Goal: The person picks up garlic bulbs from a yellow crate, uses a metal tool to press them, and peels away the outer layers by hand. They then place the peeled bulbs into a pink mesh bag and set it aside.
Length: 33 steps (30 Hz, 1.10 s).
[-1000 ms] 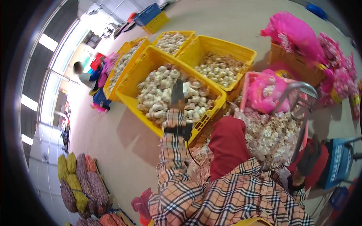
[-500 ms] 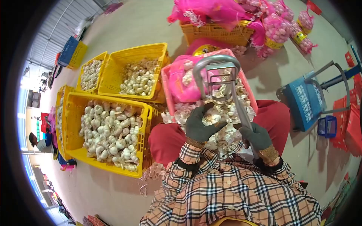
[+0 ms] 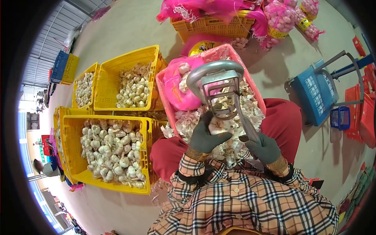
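Note:
Dark work gloves cover both hands. My left hand [image 3: 208,136] is curled around a garlic bulb [image 3: 216,127], its thumb reaching up to the lower end of a metal frame. That frame belongs to a grey metal lever tool [image 3: 219,72] with a thick curved tube at its top. My right hand [image 3: 265,149] grips the tool's long handle [image 3: 247,127]. Beneath the hands, between my knees, stands a pink crate [image 3: 256,92] full of loose garlic skins [image 3: 192,123]. A pink mesh bag [image 3: 183,96] with bulbs in it lies at the crate's left side.
Left of me are yellow crates of garlic: a near one [image 3: 105,184], one behind it [image 3: 111,72] and a smaller one [image 3: 74,98]. An orange crate [image 3: 211,29] and filled mesh bags [image 3: 280,21] stand ahead. To the right are a blue platform scale [image 3: 313,94] and a blue basket [image 3: 340,118].
The view has shifted slightly, and the tool looms larger. My left fingers have drawn in around the bulb beneath the metal frame. My right hand stays on the handle.

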{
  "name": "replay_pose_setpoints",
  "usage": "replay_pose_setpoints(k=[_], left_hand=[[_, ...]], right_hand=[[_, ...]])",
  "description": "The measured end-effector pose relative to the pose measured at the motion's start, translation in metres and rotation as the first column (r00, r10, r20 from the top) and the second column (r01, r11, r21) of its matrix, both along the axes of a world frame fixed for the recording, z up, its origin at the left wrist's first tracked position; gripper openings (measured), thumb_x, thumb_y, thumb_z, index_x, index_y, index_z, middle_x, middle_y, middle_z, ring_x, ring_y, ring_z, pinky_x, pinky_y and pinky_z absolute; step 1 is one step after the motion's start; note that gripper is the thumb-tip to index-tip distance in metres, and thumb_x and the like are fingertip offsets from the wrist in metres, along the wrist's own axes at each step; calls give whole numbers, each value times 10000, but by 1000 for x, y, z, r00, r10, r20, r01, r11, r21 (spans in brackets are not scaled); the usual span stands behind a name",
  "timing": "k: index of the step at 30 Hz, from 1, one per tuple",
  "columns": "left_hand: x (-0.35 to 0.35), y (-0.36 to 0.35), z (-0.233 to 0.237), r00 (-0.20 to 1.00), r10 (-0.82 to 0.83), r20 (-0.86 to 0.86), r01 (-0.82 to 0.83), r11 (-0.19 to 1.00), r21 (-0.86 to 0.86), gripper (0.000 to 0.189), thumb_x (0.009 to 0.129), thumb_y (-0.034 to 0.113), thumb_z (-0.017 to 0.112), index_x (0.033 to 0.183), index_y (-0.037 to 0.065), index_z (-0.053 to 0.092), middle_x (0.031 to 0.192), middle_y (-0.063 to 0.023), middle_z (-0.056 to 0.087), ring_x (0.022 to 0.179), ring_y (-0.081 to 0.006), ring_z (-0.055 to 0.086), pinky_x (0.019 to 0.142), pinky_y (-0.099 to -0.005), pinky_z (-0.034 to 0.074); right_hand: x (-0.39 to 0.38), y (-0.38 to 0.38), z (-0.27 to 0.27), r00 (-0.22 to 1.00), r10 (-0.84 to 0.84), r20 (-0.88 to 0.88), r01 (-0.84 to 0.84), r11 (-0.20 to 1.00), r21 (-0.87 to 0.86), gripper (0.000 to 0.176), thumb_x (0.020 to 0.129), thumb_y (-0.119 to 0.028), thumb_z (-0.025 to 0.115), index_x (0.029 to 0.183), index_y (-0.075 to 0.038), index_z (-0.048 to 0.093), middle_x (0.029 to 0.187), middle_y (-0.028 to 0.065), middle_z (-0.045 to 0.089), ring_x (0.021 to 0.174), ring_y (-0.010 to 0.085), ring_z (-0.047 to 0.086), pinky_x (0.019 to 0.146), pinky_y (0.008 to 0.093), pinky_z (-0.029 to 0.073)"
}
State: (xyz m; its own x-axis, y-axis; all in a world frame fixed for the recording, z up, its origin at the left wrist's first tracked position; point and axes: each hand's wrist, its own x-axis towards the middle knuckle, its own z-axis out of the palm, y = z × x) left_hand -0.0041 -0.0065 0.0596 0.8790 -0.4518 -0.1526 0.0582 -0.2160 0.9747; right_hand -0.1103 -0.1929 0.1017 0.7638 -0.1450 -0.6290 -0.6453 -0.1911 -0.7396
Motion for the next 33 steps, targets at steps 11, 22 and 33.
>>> replay_pose_setpoints(k=[11,22,33], left_hand=[[-10,-18,5,951,108,-289,-225,882,-414,723,638,53,752,1245,-17,366,1141,-122,517,1018,-184,523,850,-306,445],[-19,-19,10,899,138,-415,-317,859,-402,668,660,6,711,1243,-24,387,1110,-112,547,981,-179,549,819,-289,466],[-23,-22,20,871,201,-448,-374,863,-340,621,684,25,706,1230,-24,415,1068,-95,574,938,-154,565,797,-270,472]], right_hand=[[0,4,21,991,24,-133,-21,1000,22,422,819,-379,587,1075,-44,581,748,59,597,671,110,574,623,269,454],[3,4,41,982,13,-188,-6,999,39,432,823,-369,586,1105,-45,557,770,43,586,711,103,558,653,261,449],[7,0,65,969,-36,-246,113,946,305,401,835,-328,588,1084,-16,550,647,-11,502,531,42,464,487,211,383]])
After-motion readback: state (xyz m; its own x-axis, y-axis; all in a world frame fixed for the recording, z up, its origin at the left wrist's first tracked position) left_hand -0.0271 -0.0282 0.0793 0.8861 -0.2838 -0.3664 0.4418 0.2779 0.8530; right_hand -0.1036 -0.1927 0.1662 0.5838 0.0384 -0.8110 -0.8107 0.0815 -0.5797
